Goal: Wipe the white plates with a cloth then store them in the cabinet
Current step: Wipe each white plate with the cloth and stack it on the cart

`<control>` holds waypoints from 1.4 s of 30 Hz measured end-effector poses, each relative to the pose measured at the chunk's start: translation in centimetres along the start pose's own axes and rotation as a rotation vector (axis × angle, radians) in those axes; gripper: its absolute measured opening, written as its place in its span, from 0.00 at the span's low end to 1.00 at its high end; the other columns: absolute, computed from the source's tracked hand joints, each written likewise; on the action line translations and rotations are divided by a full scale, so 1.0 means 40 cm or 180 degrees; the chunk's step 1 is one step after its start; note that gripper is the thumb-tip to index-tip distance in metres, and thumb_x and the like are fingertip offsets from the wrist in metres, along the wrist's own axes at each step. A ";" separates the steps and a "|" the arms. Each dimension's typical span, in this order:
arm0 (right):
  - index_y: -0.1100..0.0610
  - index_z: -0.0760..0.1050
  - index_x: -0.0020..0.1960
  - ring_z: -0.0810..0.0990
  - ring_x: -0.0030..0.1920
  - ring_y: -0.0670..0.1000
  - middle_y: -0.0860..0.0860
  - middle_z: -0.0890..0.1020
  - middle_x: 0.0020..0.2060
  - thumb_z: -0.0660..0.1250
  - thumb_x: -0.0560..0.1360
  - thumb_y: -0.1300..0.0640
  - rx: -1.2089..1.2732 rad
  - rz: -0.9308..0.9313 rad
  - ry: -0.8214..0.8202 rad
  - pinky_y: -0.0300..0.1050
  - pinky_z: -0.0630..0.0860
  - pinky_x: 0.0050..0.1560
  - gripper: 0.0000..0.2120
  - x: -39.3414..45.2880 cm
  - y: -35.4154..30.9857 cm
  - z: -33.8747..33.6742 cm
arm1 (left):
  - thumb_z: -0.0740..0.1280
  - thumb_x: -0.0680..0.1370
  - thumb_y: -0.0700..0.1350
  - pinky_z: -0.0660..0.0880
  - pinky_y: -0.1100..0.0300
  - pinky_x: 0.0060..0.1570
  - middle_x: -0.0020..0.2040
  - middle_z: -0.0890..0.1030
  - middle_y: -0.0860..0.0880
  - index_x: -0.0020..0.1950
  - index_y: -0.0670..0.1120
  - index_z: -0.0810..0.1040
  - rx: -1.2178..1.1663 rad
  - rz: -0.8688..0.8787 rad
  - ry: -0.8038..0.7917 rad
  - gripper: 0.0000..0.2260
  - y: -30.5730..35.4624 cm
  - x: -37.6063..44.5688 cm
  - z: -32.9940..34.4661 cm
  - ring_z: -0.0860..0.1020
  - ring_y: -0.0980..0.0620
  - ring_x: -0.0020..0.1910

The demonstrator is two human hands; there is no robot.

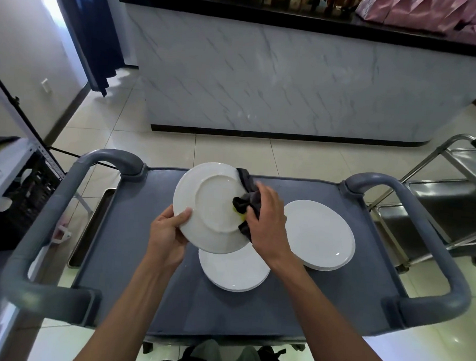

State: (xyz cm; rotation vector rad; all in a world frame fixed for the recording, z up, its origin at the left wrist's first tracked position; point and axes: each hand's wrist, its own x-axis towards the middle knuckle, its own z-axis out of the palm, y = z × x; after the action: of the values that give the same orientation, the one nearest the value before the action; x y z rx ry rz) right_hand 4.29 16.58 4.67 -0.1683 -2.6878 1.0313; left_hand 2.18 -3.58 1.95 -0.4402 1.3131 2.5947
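Your left hand (168,229) pinches the tilted plate (212,206) above the cart (144,258) stacks while your right hand (265,220) clutches the cloth (247,200); hard rubbing could slip it loose.

The held plate (210,206) is hiding part of the nearer stack (235,271); the right hand (267,223) is covering much of the cloth (248,197).

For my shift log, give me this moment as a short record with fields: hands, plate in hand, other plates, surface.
left hand: holds the lifted white plate by its rim
right hand: presses a dark cloth on the plate's underside
other plates: near stack, right stack
surface: grey cart
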 end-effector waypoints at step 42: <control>0.56 0.72 0.71 0.69 0.67 0.53 0.49 0.73 0.69 0.71 0.75 0.62 -0.0444 -0.0283 0.0747 0.44 0.63 0.68 0.24 -0.024 0.234 -0.309 | 0.72 0.76 0.37 0.79 0.59 0.42 0.44 0.86 0.52 0.51 0.51 0.85 0.2080 0.1135 -0.0676 0.10 -0.088 0.050 0.312 0.82 0.53 0.42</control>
State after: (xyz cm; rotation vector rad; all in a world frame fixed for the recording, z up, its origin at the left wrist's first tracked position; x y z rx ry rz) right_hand 8.80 31.25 7.06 -0.1821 -2.5279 0.7479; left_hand -0.78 8.68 5.62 0.1909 2.1739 2.1660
